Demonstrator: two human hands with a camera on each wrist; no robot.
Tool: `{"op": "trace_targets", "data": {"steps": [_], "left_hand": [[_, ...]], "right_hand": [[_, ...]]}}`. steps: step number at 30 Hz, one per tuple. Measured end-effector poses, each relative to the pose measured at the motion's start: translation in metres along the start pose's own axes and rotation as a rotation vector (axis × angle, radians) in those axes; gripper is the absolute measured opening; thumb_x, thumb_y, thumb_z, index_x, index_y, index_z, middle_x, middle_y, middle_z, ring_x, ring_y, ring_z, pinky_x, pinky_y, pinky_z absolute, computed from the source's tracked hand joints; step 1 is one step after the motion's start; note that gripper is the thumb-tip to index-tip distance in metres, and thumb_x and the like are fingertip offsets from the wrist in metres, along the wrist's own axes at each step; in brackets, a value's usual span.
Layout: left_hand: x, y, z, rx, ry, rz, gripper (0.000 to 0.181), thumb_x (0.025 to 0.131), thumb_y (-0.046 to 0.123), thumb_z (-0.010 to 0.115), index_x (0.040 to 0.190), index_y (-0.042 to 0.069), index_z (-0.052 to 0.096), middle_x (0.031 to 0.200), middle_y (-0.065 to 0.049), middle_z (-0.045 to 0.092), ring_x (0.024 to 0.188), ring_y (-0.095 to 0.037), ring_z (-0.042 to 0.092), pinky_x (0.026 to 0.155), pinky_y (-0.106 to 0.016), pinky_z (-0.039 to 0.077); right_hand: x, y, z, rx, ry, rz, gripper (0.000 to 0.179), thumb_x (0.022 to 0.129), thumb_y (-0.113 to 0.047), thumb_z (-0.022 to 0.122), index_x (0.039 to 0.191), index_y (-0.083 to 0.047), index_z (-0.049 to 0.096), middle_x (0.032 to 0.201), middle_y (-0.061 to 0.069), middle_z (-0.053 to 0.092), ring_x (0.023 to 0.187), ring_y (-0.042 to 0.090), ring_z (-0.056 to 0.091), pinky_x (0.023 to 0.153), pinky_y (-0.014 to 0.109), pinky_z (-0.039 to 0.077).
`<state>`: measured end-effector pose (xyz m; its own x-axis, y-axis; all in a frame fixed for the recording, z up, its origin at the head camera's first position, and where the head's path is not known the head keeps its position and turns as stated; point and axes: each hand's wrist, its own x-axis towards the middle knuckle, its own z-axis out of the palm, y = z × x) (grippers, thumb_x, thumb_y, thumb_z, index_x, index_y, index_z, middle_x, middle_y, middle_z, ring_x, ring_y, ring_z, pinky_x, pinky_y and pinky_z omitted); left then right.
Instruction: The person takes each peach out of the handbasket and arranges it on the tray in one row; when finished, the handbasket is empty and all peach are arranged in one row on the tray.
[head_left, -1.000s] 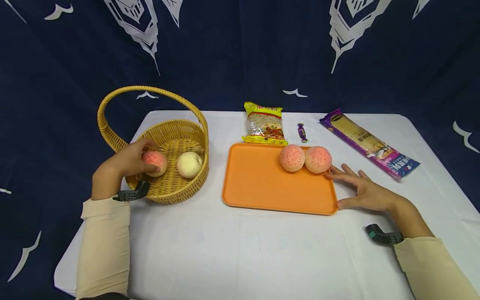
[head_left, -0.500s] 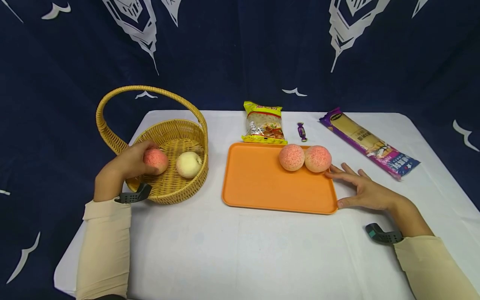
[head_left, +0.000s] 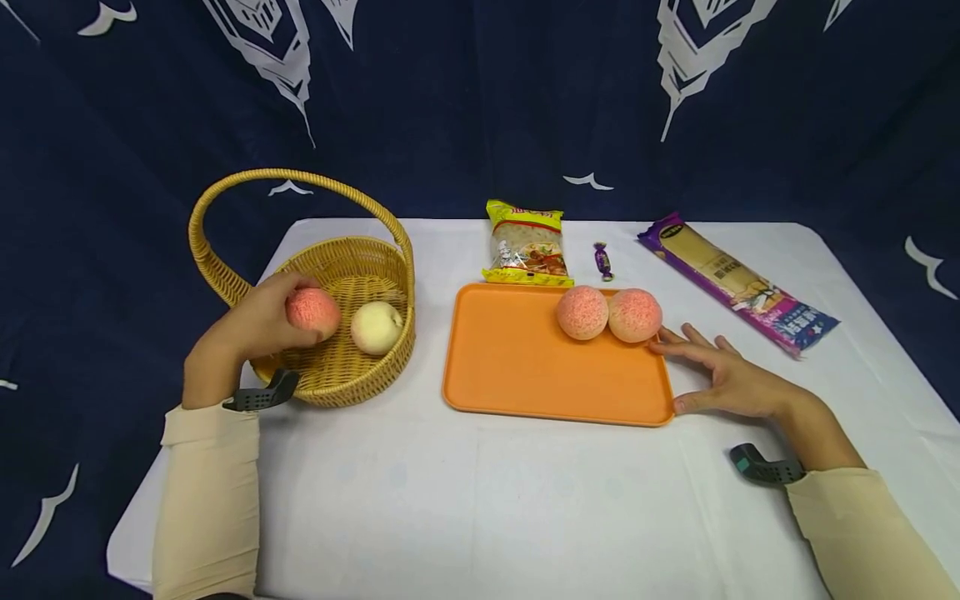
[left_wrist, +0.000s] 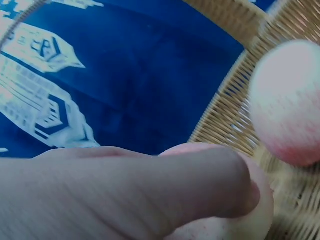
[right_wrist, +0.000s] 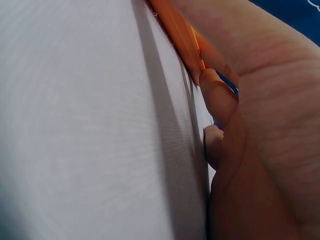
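In the head view my left hand (head_left: 258,323) reaches over the near left rim of a wicker basket (head_left: 375,385) and grips a pink peach (head_left: 315,313), thumb on its near side. A paler peach (head_left: 377,328) lies to the right of it on the basket floor. The left wrist view shows my thumb (left_wrist: 200,185) across the held peach, and the other peach (left_wrist: 287,100) beyond. My right hand (head_left: 738,383) lies at the right edge of an orange tray (head_left: 525,367), fingers spread, with thumb and forefinger at its rim. Two pink peaches (head_left: 582,312) sit side by side near the tray's far right corner.
Behind the tray are a yellow food packet (head_left: 527,243) and a small purple-wrapped candy (head_left: 603,262). A long purple noodle-like packet (head_left: 738,283) lies at the back right. The basket's tall handle (head_left: 300,175) arches over its opening.
The left hand has shifted the gripped peach slightly up and to the right within the basket. My right hand and the tray have stayed in place.
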<state>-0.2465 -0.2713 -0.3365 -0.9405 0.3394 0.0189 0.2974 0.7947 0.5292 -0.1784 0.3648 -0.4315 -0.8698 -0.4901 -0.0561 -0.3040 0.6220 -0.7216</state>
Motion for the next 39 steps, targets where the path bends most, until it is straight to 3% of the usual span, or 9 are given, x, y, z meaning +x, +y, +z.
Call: {"op": "trace_targets", "data": {"steps": [4, 9, 19, 23, 28, 32, 39], "left_hand": [[-0.004, 0.011, -0.007, -0.025, 0.019, 0.017, 0.069, 0.072, 0.006, 0.086, 0.131, -0.002, 0.053, 0.124, -0.019, 0.055, 0.11, -0.036, 0.051, 0.094, -0.057, 0.046], [-0.008, 0.027, -0.011, -0.055, 0.023, 0.092, 0.066, 0.068, 0.001, 0.086, 0.127, 0.002, 0.056, 0.121, -0.013, 0.057, 0.106, -0.029, 0.054, 0.088, -0.049, 0.048], [-0.01, 0.061, -0.008, -0.164, -0.038, 0.253, 0.07, 0.069, 0.003, 0.088, 0.13, 0.008, 0.056, 0.12, -0.004, 0.057, 0.106, -0.021, 0.053, 0.085, -0.033, 0.049], [-0.003, 0.068, -0.001, -0.181, -0.032, 0.33, 0.067, 0.069, 0.006, 0.087, 0.129, 0.011, 0.057, 0.118, -0.001, 0.058, 0.107, -0.019, 0.053, 0.085, -0.03, 0.049], [0.008, 0.08, 0.01, -0.227, -0.042, 0.416, 0.066, 0.07, 0.011, 0.089, 0.129, 0.012, 0.058, 0.121, 0.001, 0.059, 0.11, -0.019, 0.053, 0.088, -0.036, 0.049], [0.021, 0.097, 0.024, -0.299, -0.064, 0.456, 0.066, 0.07, 0.007, 0.087, 0.129, 0.01, 0.057, 0.123, -0.002, 0.058, 0.11, -0.021, 0.053, 0.091, -0.044, 0.049], [0.051, 0.13, 0.057, -0.436, -0.137, 0.504, 0.068, 0.069, 0.005, 0.086, 0.13, 0.007, 0.056, 0.128, -0.004, 0.056, 0.109, -0.024, 0.055, 0.086, -0.043, 0.052]], "right_hand": [[0.0, -0.001, -0.002, -0.004, 0.003, 0.006, 0.074, 0.083, -0.02, 0.085, 0.148, -0.017, 0.051, 0.164, 0.015, 0.022, 0.15, 0.044, -0.005, 0.11, 0.061, -0.021], [-0.001, -0.002, -0.003, 0.002, -0.003, -0.004, 0.074, 0.083, -0.02, 0.084, 0.149, -0.015, 0.05, 0.164, 0.017, 0.022, 0.15, 0.046, -0.005, 0.109, 0.062, -0.021], [0.001, 0.002, -0.001, -0.001, 0.002, -0.001, 0.075, 0.083, -0.02, 0.084, 0.149, -0.016, 0.05, 0.165, 0.014, 0.021, 0.151, 0.044, -0.006, 0.11, 0.061, -0.021], [0.002, 0.002, 0.0, 0.008, 0.004, -0.016, 0.073, 0.083, -0.018, 0.084, 0.149, -0.016, 0.051, 0.164, 0.014, 0.022, 0.15, 0.045, -0.006, 0.11, 0.062, -0.021], [0.003, 0.001, 0.002, 0.014, -0.008, -0.021, 0.072, 0.083, -0.017, 0.084, 0.148, -0.015, 0.051, 0.164, 0.017, 0.023, 0.15, 0.047, -0.006, 0.108, 0.064, -0.022], [0.001, 0.0, 0.001, 0.008, -0.005, 0.005, 0.073, 0.083, -0.019, 0.084, 0.148, -0.016, 0.051, 0.164, 0.018, 0.021, 0.15, 0.046, -0.008, 0.108, 0.063, -0.022], [0.0, -0.001, 0.0, -0.001, -0.005, 0.012, 0.074, 0.084, -0.021, 0.084, 0.149, -0.015, 0.05, 0.164, 0.019, 0.02, 0.15, 0.046, -0.009, 0.108, 0.063, -0.023]]}}
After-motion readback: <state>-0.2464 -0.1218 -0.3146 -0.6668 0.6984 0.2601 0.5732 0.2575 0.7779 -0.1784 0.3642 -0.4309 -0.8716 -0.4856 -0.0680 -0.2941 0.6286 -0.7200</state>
